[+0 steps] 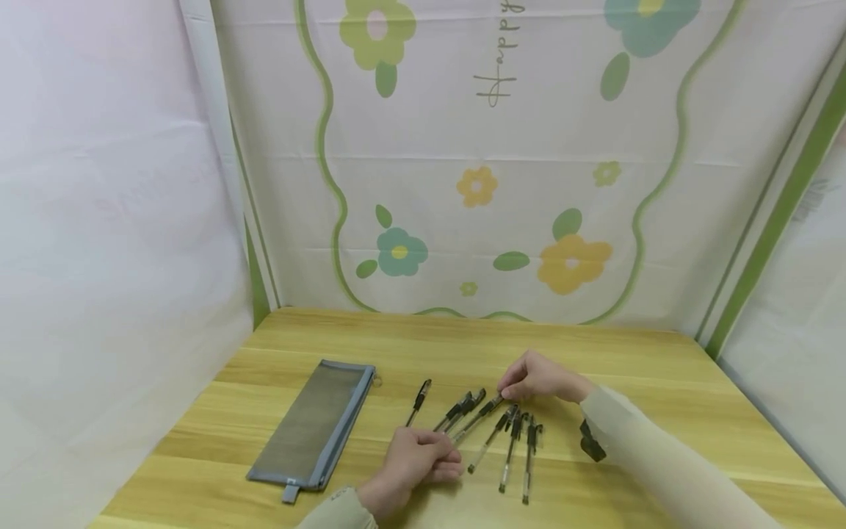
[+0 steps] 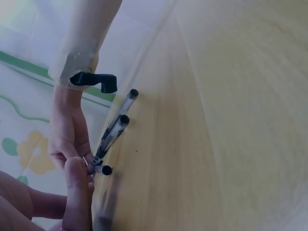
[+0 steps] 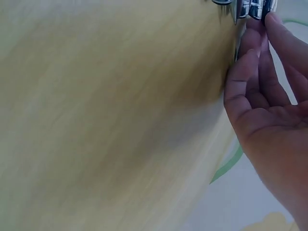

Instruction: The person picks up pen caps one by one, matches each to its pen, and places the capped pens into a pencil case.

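Note:
My right hand (image 1: 538, 376) pinches the capped end of a clear gel pen (image 1: 477, 419) with a black grip. The pen slants down toward my left hand (image 1: 419, 459), whose thumb and fingers hold its other end. In the left wrist view, the left thumb (image 2: 77, 192) partly hides that contact. The right wrist view has the right hand's fingers (image 3: 240, 86) curled at the top edge, by the pen caps. More black-capped pens lie fanned out on both sides: a lone pen (image 1: 419, 400) and a close pair (image 1: 465, 406) leftward, and three, including one pen (image 1: 531, 459), rightward.
A grey mesh zip pouch (image 1: 311, 422) with a blue-grey border lies flat left of the pens. Beneath everything is a wood-grain table (image 1: 595, 353). A flower-printed cloth (image 1: 429, 132) hangs behind it, with white cloth at both sides. A black strap piece (image 1: 592, 442) is on the right wrist.

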